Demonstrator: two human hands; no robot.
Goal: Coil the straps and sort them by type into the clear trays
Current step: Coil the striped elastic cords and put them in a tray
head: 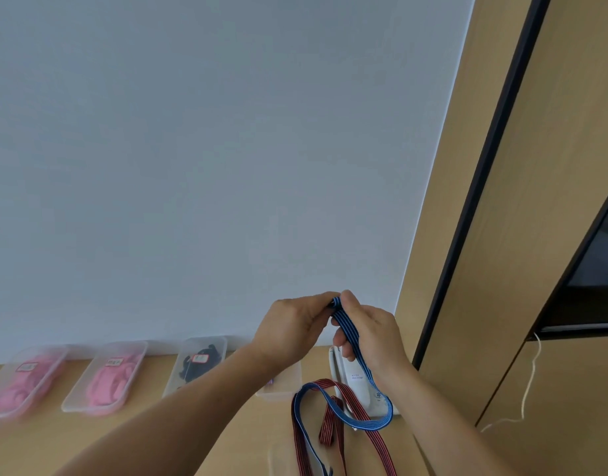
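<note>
A blue striped strap (351, 333) hangs from both of my hands, raised in front of the white wall. My left hand (292, 326) pinches its top end, and my right hand (371, 333) grips it just below, with the strap running down through the fingers. The strap drops into a loose loop (361, 424) above the wooden table. A red striped strap (364, 417) lies under that loop and trails toward the table's near edge. Two clear trays (27, 383) (108, 383) hold pink straps, and a third clear tray (196, 365) holds black ones.
A fourth clear tray (282, 383) sits partly hidden behind my left forearm. A white device (354, 379) stands on the table under the blue strap. Wooden cabinet panels (536, 235) rise at the right, with a thin white cord (529, 389) hanging there.
</note>
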